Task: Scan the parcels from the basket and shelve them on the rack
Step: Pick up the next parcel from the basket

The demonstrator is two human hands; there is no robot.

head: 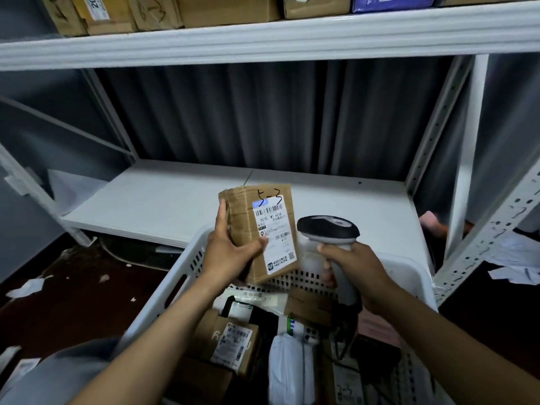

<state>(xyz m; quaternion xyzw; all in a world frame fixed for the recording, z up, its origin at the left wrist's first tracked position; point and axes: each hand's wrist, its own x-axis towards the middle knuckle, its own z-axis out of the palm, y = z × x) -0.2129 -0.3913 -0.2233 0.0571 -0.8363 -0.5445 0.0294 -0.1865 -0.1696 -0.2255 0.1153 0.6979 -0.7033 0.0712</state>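
Note:
My left hand (226, 248) grips a small brown cardboard parcel (248, 226) upright above the basket, its white shipping label facing me and a handwritten mark on top. My right hand (355, 271) holds a grey and black handheld barcode scanner (327, 232) just right of the parcel, its head level with the label. Below both hands sits the white perforated basket (190, 267), holding several parcels: a labelled brown box (233, 343), a white bag (287, 366) and other packets. The white rack shelf (163, 197) lies beyond the basket.
An upper rack shelf (263, 36) carries several cardboard boxes and a blue one. A perforated metal upright (493, 232) stands at the right. Paper scraps litter the dark floor on the left (26, 287) and right. A corrugated grey wall backs the rack.

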